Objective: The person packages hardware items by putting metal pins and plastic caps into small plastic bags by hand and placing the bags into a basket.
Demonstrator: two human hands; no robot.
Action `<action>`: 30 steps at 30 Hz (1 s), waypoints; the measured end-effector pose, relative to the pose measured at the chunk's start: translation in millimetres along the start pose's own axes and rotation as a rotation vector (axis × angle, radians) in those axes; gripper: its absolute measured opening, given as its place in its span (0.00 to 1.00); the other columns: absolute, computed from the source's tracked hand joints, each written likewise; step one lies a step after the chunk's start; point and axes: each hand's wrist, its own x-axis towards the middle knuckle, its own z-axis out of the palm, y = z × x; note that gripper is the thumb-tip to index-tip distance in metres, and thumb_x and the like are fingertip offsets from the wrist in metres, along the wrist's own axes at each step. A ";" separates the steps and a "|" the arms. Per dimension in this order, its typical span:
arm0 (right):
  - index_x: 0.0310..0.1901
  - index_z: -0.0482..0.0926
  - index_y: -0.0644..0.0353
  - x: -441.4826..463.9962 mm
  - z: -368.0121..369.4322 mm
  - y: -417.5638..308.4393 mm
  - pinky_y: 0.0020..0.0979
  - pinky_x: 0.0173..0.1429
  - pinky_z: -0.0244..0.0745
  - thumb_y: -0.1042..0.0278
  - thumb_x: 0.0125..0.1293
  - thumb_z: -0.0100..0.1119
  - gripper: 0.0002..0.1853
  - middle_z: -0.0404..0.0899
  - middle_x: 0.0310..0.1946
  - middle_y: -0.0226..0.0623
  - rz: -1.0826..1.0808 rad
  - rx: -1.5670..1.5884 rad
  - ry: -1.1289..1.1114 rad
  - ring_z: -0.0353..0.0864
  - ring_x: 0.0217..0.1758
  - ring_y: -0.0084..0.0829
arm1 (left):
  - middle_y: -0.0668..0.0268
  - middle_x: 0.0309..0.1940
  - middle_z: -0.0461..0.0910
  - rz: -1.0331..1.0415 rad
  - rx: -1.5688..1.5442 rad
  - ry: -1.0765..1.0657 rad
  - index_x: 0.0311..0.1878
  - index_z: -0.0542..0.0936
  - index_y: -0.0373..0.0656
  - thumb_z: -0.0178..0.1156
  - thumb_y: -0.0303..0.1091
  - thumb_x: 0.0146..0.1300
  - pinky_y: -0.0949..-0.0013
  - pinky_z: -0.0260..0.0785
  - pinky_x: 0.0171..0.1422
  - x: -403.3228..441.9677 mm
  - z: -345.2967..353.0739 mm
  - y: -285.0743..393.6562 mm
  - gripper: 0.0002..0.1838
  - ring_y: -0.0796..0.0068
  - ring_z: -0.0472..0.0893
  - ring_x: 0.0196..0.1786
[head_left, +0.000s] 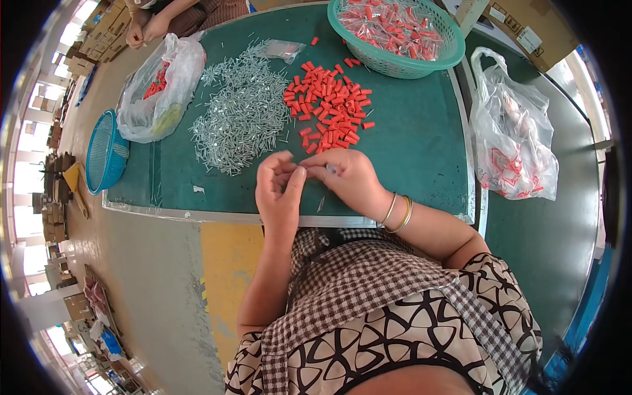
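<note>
My left hand (280, 187) and my right hand (345, 176) meet fingertip to fingertip above the green table's near part. Both are closed in a pinch; what they hold is too small and hidden to name, though a pale bit shows by the right palm. Just beyond them lies a heap of red plastic caps (336, 108). Left of the caps spreads a large pile of small silver metal pins (240, 118). A small clear bag (283, 50) rests on the pile's far edge.
A green basket (395, 66) of bagged red pieces stands far right. Plastic bags lie left (141, 115) and right (513, 131). A blue basket (105, 155) is at the left edge. Another person's hands (148, 27) are at the far left.
</note>
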 end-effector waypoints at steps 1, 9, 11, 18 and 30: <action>0.45 0.83 0.60 2.6 -3.1 -2.7 0.24 0.27 0.74 0.70 0.62 0.66 0.10 0.82 0.28 0.29 0.218 0.215 -0.053 0.78 0.24 0.21 | 0.61 0.53 0.75 0.014 -0.038 0.022 0.44 0.80 0.35 0.62 0.21 0.63 0.76 0.73 0.47 1.3 0.5 2.1 0.07 0.82 0.78 0.44; 0.42 0.84 0.62 1.7 0.7 -8.1 0.20 0.30 0.75 0.70 0.65 0.63 0.08 0.82 0.29 0.27 0.424 0.381 -0.095 0.78 0.27 0.16 | 0.66 0.35 0.83 -0.139 0.190 -0.105 0.45 0.81 0.33 0.59 0.24 0.67 0.77 0.73 0.43 2.8 -19.2 4.0 0.06 0.81 0.79 0.34; 0.42 0.85 0.62 2.9 -3.3 -13.3 0.20 0.30 0.76 0.70 0.65 0.64 0.07 0.83 0.29 0.28 0.442 0.266 -0.137 0.79 0.27 0.16 | 0.66 0.34 0.83 -0.129 0.206 -0.125 0.42 0.81 0.33 0.58 0.24 0.68 0.79 0.72 0.41 3.2 -21.8 8.0 0.05 0.83 0.79 0.35; 0.33 0.81 0.64 1.2 -2.3 -10.6 0.22 0.28 0.74 0.68 0.66 0.64 0.08 0.80 0.22 0.28 0.418 0.278 -0.189 0.77 0.24 0.16 | 0.67 0.34 0.83 -0.126 0.105 -0.134 0.42 0.81 0.33 0.58 0.23 0.68 0.79 0.71 0.39 1.2 -16.5 0.9 0.04 0.84 0.78 0.32; 0.40 0.82 0.65 0.8 -3.3 -10.8 0.21 0.29 0.76 0.62 0.71 0.58 0.12 0.83 0.31 0.30 0.397 0.451 -0.188 0.77 0.26 0.16 | 0.70 0.31 0.81 -0.080 0.170 -0.133 0.41 0.81 0.35 0.59 0.25 0.68 0.80 0.69 0.36 5.7 -15.9 4.9 0.04 0.85 0.77 0.31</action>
